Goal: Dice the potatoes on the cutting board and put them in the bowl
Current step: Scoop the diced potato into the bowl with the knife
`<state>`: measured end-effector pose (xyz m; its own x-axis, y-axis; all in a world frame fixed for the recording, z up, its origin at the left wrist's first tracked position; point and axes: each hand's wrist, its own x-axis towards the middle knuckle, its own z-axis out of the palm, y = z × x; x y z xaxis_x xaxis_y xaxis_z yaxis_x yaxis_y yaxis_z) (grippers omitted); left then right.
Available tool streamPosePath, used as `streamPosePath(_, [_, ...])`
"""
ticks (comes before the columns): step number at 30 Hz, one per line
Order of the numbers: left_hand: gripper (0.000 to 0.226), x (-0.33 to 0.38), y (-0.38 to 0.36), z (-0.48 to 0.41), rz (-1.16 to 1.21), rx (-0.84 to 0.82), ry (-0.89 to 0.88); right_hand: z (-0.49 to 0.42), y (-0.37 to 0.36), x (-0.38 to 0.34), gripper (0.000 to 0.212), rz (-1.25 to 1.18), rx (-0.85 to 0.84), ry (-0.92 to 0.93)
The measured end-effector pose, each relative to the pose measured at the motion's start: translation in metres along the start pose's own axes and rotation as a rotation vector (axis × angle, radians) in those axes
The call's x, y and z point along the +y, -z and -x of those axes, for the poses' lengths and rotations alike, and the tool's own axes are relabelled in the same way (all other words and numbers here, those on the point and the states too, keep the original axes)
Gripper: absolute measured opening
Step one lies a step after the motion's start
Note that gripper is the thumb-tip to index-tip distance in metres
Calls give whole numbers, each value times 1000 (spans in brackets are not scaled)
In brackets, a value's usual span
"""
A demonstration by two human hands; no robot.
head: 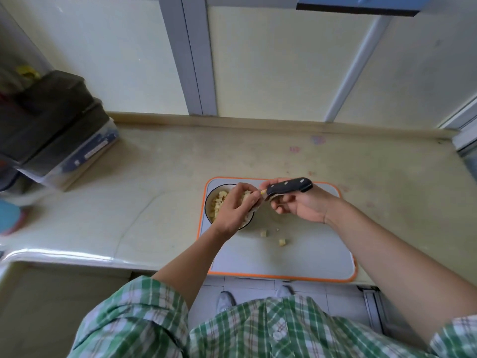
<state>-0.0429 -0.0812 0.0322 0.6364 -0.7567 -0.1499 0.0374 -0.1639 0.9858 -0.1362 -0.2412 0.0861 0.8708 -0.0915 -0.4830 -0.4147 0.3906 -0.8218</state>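
A grey cutting board (296,257) with an orange rim lies on the counter. On its far left corner stands a white bowl (208,202) holding several potato dice (218,201). My left hand (236,208) hovers over the bowl, fingers curled against the knife's blade, with diced pieces under them. My right hand (299,202) grips the black handle of the knife (289,187), whose blade points left over the bowl and is mostly hidden by my left hand. Two loose dice (263,233) (282,242) lie on the board near the bowl.
A beige counter (154,192) runs to a back ledge and window frames. Stacked dark containers (56,125) stand at the far left. A blue object (9,215) sits at the left edge. The counter's front edge drops to a tiled floor.
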Motion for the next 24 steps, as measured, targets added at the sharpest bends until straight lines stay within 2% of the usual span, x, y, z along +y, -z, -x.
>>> streamPosePath(3, [24, -5, 0, -6, 26, -13, 25, -1, -3, 8, 42, 26, 38, 54])
streamPosePath(10, [7, -21, 2, -18, -113, 48, 78, 1, -15, 16, 20, 56, 68, 194])
streamPosePath(13, [9, -22, 5, -20, -117, 51, 130, 2, -12, 14, 14, 44, 123, 230])
streamPosePath(17, [12, -27, 7, -23, -154, 55, 142, 5, -7, 11, 14, 77, 110, 230])
streamPosePath(20, [11, -27, 7, -25, -298, 51, 142, 7, -4, 10, 17, 74, 114, 244])
streamPosePath(24, [15, -30, 8, -25, -533, 140, 174, 9, 3, 9, 25, 43, 156, 269])
